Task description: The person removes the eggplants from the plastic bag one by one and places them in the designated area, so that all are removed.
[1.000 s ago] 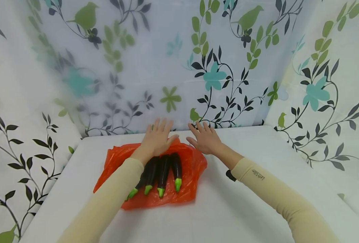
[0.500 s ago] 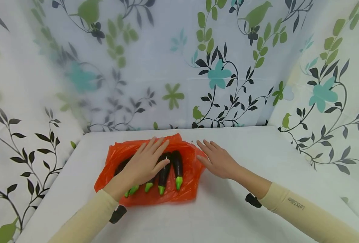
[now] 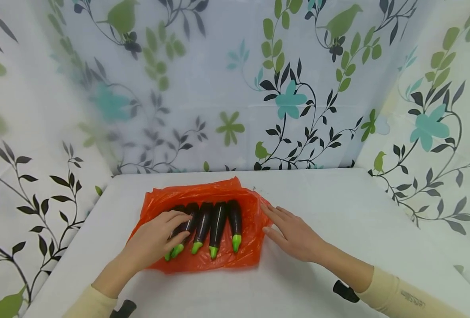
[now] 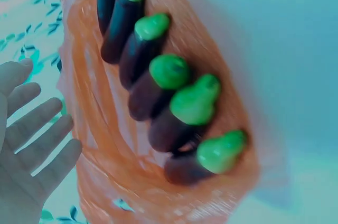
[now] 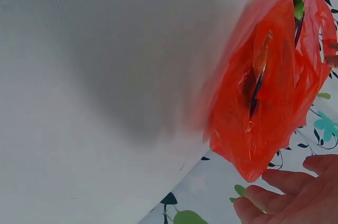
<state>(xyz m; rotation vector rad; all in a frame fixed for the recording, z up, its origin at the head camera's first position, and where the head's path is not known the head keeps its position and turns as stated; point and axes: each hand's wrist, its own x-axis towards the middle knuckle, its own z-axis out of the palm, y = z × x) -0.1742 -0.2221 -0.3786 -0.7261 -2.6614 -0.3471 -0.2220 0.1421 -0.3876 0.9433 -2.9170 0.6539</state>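
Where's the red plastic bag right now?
In the head view, the crinkled red plastic bag lies on the white table, a little left of centre. The left hand is over its left side, the right hand by its right edge.

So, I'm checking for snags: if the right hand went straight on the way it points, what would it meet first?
The right hand would probably meet the red bag first, at its right edge; the head view leaves unclear whether they already touch.

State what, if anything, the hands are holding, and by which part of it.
Nothing is held. The left hand is open near the eggplants, the right hand open beside the red bag, neither gripping.
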